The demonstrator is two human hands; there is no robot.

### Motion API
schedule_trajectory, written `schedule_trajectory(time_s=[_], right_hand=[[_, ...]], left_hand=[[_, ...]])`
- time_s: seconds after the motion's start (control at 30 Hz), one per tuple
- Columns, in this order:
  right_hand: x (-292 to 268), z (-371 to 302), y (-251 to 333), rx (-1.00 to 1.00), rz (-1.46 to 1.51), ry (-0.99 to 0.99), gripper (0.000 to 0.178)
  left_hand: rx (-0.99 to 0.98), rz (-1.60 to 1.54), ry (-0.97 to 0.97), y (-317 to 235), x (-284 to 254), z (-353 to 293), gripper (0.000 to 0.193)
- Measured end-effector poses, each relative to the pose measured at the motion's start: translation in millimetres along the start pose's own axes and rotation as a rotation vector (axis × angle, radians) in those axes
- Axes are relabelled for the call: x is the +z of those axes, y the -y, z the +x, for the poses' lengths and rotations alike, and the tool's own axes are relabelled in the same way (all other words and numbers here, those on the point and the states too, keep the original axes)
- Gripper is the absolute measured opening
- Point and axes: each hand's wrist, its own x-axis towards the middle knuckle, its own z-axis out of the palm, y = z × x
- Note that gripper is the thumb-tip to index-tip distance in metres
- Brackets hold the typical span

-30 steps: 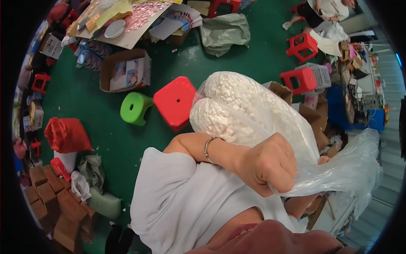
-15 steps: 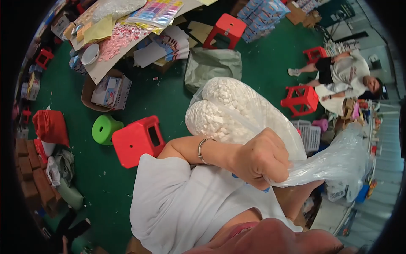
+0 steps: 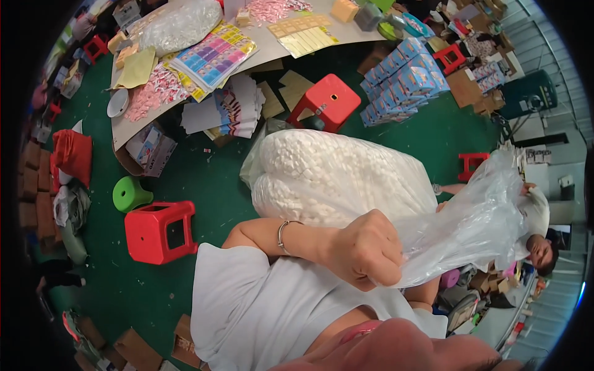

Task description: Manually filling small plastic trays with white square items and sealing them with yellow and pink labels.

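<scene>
A large clear plastic bag (image 3: 337, 170) full of small white pieces hangs in front of my chest. My left hand (image 3: 368, 250), with a bracelet at the wrist, is closed in a fist on the gathered plastic of the bag's upper part. From the fist the loose, crinkled plastic (image 3: 470, 216) fans out to the right. My right forearm (image 3: 426, 292) shows below this plastic. Only a sliver of skin from my right hand (image 3: 441, 206) appears at the bag's edge; its fingers are hidden.
A red stool (image 3: 158, 235) and a green stool (image 3: 131, 193) stand at the left. Ahead are another red stool (image 3: 328, 102), a loaded table (image 3: 365, 31) and stacked blue boxes (image 3: 405, 80). At the right a person (image 3: 537, 213) sits partly behind the plastic.
My view has turned, so the table and stools sit elsewhere in it. The loose plastic is spread wider and higher at the right. My left fist keeps its hold on the bag.
</scene>
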Motion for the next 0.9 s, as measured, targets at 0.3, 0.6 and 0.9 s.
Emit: schedule_trajectory(time_s=[0.3,0.6,0.9], right_hand=[[-207.8,395.2,-5.3,0.116,0.313,0.226,0.047],[-357.7,732.8,22.9,-0.034,-0.12,0.673,0.043],[-313.6,896.0,83.2,0.043,0.081,0.861,0.045]], left_hand=[[-0.057,0.371,-0.098,357.0,91.4,159.3,0.03],[-0.17,0.807,-0.233,636.7,193.1,317.1,0.029],[-0.193,1.105,-0.48,800.0,174.4,387.8,0.053]])
